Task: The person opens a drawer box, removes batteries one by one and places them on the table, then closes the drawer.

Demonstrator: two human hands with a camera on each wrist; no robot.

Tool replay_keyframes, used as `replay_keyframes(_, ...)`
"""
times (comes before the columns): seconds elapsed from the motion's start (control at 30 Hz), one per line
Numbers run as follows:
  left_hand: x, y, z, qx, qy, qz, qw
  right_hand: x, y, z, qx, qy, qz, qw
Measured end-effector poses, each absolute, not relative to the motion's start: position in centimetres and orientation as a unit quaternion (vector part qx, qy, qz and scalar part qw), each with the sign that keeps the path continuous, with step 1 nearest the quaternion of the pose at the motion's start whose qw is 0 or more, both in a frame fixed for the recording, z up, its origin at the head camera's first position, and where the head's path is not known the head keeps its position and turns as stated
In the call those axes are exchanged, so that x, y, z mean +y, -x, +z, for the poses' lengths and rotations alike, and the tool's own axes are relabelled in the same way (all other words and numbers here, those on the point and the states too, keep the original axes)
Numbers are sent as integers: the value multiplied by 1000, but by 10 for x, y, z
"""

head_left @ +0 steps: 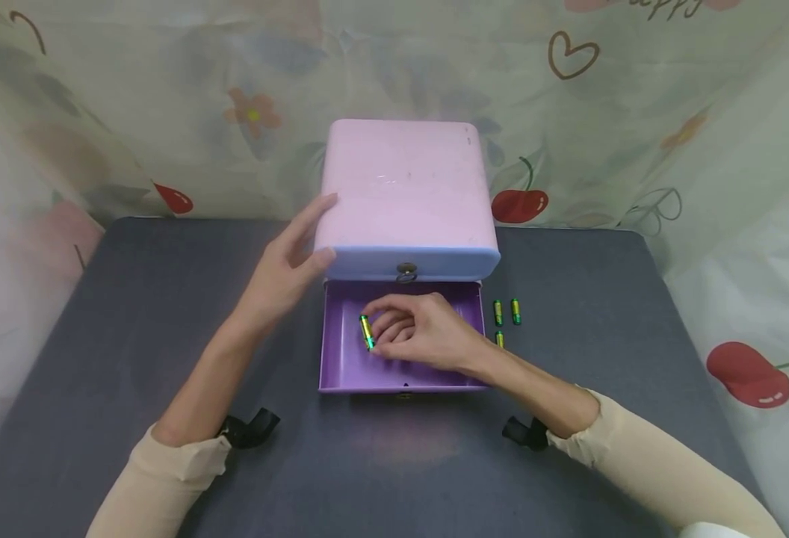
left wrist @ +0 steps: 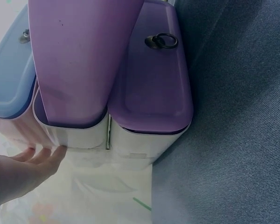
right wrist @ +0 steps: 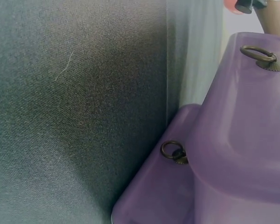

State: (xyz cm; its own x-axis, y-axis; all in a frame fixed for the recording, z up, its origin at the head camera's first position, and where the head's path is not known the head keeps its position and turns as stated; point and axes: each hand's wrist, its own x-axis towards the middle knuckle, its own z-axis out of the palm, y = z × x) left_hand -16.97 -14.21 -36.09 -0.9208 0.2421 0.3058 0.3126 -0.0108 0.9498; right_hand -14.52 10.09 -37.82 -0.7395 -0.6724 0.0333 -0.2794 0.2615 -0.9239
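Note:
Between thumb and fingers, my right hand (head_left: 428, 329) pinches a small green and yellow battery (head_left: 367, 333) inside or just above a pulled-out purple drawer (head_left: 337, 373). The drawer belongs to a small chest (head_left: 408, 194) with a pink top and a light blue upper front. Against the chest's left side rests my left hand (head_left: 280, 273), thumb near the front corner; its fingertips touch the side wall in the left wrist view. The drawer's front (right wrist: 242, 135) fills the right of the right wrist view, where the right hand is hidden.
Several batteries lie right of the drawer, one battery (head_left: 516, 311) farthest out. Below the open drawer sits a closed purple drawer (left wrist: 154, 84) with a ring pull (left wrist: 167, 41). A patterned curtain (head_left: 401, 67) hangs behind the dark grey table (head_left: 394, 471).

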Motion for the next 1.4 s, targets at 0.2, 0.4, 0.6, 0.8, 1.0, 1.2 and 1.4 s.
replay_keyframes(0.2, -142, 169, -362, -702, 194, -684, 25, 108, 141, -374, 769, 297, -531, 194)
replay_keyframes(0.4, -141, 168, -361, -700, 190, -688, 23, 114, 138, -372, 762, 278, -551, 198)
replay_keyframes(0.6, -140, 169, -361, -695, 193, -692, 25, 122, 134, -370, 759, 272, -558, 197)
replay_keyframes(0.8, -140, 169, -360, -701, 191, -687, 27, 131, 130, -364, 776, 279, -537, 178)
replay_keyframes(1.0, -139, 170, -362, -696, 191, -692, 21, 142, 127, -363, 765, 260, -560, 182)
replay_keyframes(1.2, -139, 171, -362, -693, 191, -695, 18, 154, 124, -366, 756, 251, -575, 187)
replay_keyframes(1.4, -140, 169, -361, -699, 189, -690, 28, 161, 124, -366, 750, 248, -583, 190)
